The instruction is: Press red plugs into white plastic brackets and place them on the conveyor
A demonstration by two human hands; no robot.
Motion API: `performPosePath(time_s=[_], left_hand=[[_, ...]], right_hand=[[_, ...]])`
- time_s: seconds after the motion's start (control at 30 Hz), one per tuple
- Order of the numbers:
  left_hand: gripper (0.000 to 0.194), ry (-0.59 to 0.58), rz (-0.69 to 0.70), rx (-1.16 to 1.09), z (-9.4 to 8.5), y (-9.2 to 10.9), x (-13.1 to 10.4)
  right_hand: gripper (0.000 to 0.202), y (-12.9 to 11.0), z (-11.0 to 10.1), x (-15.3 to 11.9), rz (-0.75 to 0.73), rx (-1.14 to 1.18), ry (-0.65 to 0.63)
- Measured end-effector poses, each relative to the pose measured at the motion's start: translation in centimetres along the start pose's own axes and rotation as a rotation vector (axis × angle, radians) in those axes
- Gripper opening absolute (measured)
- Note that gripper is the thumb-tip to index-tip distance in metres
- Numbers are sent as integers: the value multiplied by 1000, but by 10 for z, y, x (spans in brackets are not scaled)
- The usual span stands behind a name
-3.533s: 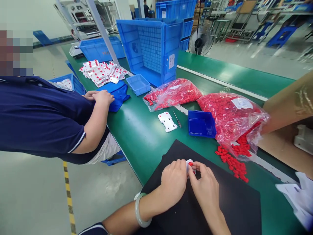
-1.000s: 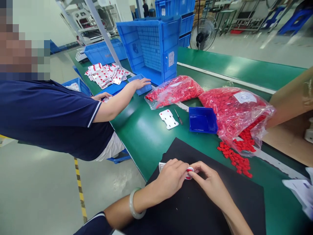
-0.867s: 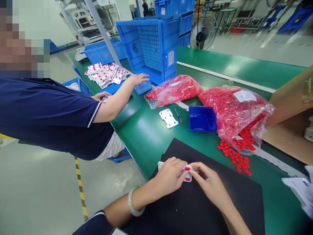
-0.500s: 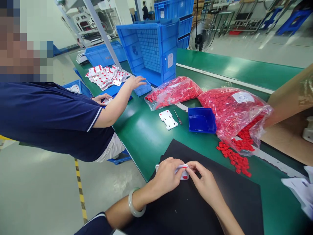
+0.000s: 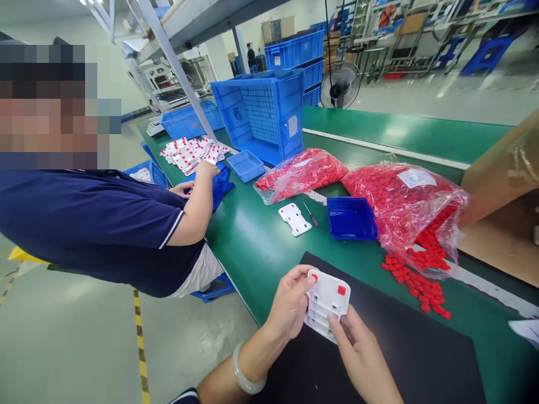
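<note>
Both hands hold one white plastic panel [image 5: 327, 298] with slots and two red pieces at its upper corners. My left hand [image 5: 290, 300] pinches its left edge, thumb at the upper left red piece. My right hand [image 5: 357, 348] grips the lower right edge, thumb on the panel's face. The panel is tilted toward me above a black mat [image 5: 404, 336]. To the right of the mat lie loose red pieces [image 5: 416, 286], spilling from a clear bag of red pieces [image 5: 387, 191].
Beyond the mat are a similar white panel [image 5: 295, 219], a screwdriver [image 5: 311, 215] and a dark blue tray [image 5: 352, 219]. Another red-filled bag [image 5: 301, 174] lies near a large blue crate [image 5: 259, 115]. At left a co-worker [image 5: 105, 224] handles parts beside a pile of white panels [image 5: 191, 152].
The panel has been turned up so its slotted face shows, and both hands have shifted their hold on it. The view has tilted upward. The co-worker's reaching hand has drawn back.
</note>
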State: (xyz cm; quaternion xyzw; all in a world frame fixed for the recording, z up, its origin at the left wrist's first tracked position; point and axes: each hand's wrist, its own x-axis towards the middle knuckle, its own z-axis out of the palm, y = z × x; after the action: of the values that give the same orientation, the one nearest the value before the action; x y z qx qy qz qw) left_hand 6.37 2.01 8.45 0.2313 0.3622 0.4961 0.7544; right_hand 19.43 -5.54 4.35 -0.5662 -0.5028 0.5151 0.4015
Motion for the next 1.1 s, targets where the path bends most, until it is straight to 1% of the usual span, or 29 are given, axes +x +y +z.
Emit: performPosePath(time_s=[0.13, 0.23, 0.33, 0.43, 0.53, 0.67, 0.8, 0.93, 1.03, 1.1], left_hand=[[21, 39, -20, -5, 0, 3, -3], [22, 63, -14, 5, 3, 4, -5], [20, 79, 17, -13, 6, 4, -5], [19, 67, 34, -2, 8, 6, -5], [22, 28, 59, 113, 5, 12, -5], [29, -22, 140, 327, -1, 19, -6], [25, -22, 147, 481, -3, 25, -4], [19, -58, 152, 554, -1, 30, -5], [18, -64, 154, 571, 0, 31, -7], [18, -62, 152, 571, -1, 30, -8]], right_hand=[[30, -4, 2, -7, -44, -168, 94], [27, -8, 3, -10, -77, -265, 119], [27, -10, 5, -11, -87, -301, 122], [27, -12, 5, -9, -75, -305, 149], [29, -14, 2, -8, -75, -314, 180], [31, -15, -6, -8, -82, -365, 132], [31, -15, -11, -9, -87, -421, 112], [29, -17, -13, -11, -149, -505, 137], [29, -18, -15, -12, -198, -601, 171], [28, -19, -16, -13, -209, -616, 181]])
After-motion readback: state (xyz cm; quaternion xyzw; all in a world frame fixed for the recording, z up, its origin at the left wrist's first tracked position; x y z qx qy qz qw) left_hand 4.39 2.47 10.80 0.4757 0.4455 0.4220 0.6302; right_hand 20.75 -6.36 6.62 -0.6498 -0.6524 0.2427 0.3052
